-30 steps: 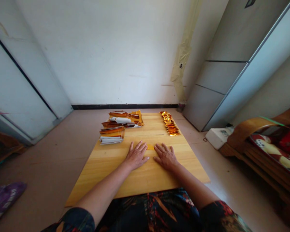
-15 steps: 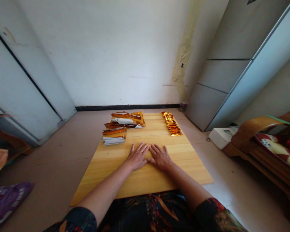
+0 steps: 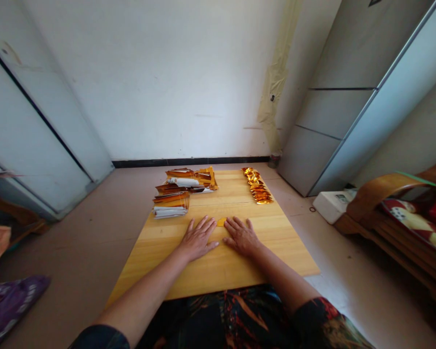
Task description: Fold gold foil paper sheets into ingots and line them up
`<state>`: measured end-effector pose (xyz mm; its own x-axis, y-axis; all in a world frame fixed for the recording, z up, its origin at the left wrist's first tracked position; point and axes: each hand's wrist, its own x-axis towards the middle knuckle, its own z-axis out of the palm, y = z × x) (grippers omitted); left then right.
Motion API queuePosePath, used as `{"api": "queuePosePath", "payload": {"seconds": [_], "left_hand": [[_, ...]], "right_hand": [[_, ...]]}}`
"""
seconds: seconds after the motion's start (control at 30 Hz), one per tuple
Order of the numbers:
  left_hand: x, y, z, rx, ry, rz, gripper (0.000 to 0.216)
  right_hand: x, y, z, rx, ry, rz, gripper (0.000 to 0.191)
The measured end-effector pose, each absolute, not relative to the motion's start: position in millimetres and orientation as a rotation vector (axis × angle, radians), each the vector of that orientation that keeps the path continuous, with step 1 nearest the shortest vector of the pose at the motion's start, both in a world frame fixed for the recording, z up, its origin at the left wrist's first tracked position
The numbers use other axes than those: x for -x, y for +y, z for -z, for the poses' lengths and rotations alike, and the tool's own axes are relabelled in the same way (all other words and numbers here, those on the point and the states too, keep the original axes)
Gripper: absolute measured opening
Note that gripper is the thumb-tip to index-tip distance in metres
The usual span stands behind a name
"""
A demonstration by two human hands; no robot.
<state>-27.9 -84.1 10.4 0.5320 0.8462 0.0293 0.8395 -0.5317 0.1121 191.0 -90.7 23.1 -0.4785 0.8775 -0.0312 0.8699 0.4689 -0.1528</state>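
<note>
Beyond and left of the gold sheet (image 3: 221,222), bundles of gold paper (image 3: 170,203) sit by the left edge of the counter (image 3: 218,271). The left hand (image 3: 196,238) lies flat just left of the sheet, its grip spread and holding nothing. The right hand (image 3: 241,236) mirrors it just right of the sheet. Even, outward palm pressure would likely flatten the sheet best. Beyond and right runs a row of folded gold pieces (image 3: 257,186). The counter nearer than the sheet is bare, which gives sliding room.
</note>
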Motion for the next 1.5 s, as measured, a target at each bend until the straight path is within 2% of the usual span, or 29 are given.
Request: {"api": "queuePosePath", "payload": {"seconds": [0.1, 0.3, 0.4, 0.8, 0.9, 1.07, 1.5], "left_hand": [[30.7, -88.0, -15.3, -2.674, 1.496, -0.131, 0.064], [14.2, -77.7, -21.5, -2.714, 1.51, -0.353, 0.046], [2.1, -67.6, -16.5, -2.731, 1.382, -0.331, 0.047], [-0.1, -62.4, -4.5, -2.69, 1.424, -0.284, 0.047], [-3.7, -60.1, -6.3, -2.693, 1.432, -0.314, 0.042], [-10.3, -52.6, -8.4, -2.658, 1.481, -0.486, 0.029], [-9.0, -37.6, -13.7, -2.8, 1.183, -0.467, 0.019]], "right_hand": [[-190.8, -91.2, -24.5, 1.58, -2.648, -0.225, 0.063], [-189.9, -92.5, -24.7, 1.587, -2.634, -0.254, 0.068], [-189.1, -92.4, -24.8, 1.595, -2.618, -0.265, 0.068], [-208.4, -101.2, -25.8, 1.593, -2.653, -0.266, 0.063], [-213.5, -99.5, -26.6, 1.61, -2.644, -0.225, 0.057], [-204.7, -77.8, -26.3, 1.494, -2.6, -0.076, 0.032], [-199.3, -52.5, -41.5, 1.256, -2.809, 0.095, 0.029]]}}
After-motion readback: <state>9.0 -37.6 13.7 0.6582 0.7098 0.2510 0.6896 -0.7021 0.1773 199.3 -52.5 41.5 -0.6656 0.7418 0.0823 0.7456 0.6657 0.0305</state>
